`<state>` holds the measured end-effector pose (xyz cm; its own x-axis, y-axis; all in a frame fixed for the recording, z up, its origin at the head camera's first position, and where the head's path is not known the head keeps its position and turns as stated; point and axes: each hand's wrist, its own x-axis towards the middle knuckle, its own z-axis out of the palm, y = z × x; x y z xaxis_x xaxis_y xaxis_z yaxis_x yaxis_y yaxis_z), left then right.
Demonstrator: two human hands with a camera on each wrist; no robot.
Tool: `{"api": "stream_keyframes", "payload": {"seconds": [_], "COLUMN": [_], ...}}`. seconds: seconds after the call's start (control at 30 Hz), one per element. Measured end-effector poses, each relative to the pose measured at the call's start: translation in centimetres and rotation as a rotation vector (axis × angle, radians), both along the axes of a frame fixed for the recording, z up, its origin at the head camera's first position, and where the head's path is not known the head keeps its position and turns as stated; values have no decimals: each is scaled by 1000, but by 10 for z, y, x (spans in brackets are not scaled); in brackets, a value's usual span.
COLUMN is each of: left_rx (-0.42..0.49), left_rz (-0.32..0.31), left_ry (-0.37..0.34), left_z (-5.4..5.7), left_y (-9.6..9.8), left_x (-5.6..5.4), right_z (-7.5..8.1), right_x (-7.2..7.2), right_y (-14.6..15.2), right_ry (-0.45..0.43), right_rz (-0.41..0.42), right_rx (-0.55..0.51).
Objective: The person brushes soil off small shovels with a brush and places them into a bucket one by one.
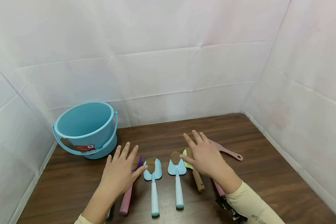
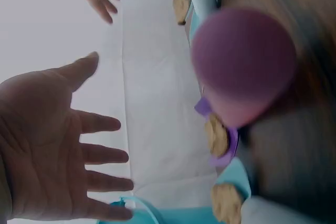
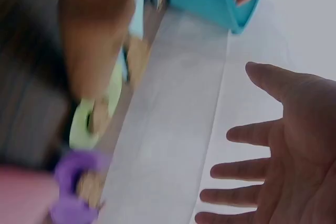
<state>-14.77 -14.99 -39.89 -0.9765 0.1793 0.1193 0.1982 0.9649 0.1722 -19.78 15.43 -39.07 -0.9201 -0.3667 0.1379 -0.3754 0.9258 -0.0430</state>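
My left hand (image 1: pixel 119 172) hovers palm down with fingers spread, overlapping a shovel with a pink handle (image 1: pixel 126 200); a purple blade with a brown lump (image 2: pixel 218 136) shows in the left wrist view. Two light-blue shovels, left (image 1: pixel 155 199) and right (image 1: pixel 179 193), lie between the hands, a brown lump on each blade. Spread and holding nothing, my right hand (image 1: pixel 208 155) is above a green-bladed shovel with a brown handle (image 1: pixel 198 180). Beneath that wrist is another pink handle (image 1: pixel 218 188), and the right wrist view shows a second purple blade (image 3: pixel 65 177).
A light-blue bucket (image 1: pixel 105 151) with its handle lowered stands at the back left. Behind the right hand lies a pink handle with a hole (image 1: pixel 233 154). White cloth walls (image 1: pixel 168 71) border the brown wooden table (image 1: pixel 268 180) at the back and sides.
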Motion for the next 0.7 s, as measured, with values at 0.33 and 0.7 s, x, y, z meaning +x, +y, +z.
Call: {"api": "stream_keyframes", "payload": {"seconds": [0.33, 0.7], "left_rx": [41, 38], "left_rz": [-57, -24], "left_ry": [60, 5], "left_z": [-4, -15], "left_y": [-27, -60], "left_x": [9, 24], "right_z": [-10, -48], "right_x": [-35, -57], "right_y": [80, 131], "right_ry": [-63, -117], "right_rz": [-79, -148], "right_rx": [-79, -29]}}
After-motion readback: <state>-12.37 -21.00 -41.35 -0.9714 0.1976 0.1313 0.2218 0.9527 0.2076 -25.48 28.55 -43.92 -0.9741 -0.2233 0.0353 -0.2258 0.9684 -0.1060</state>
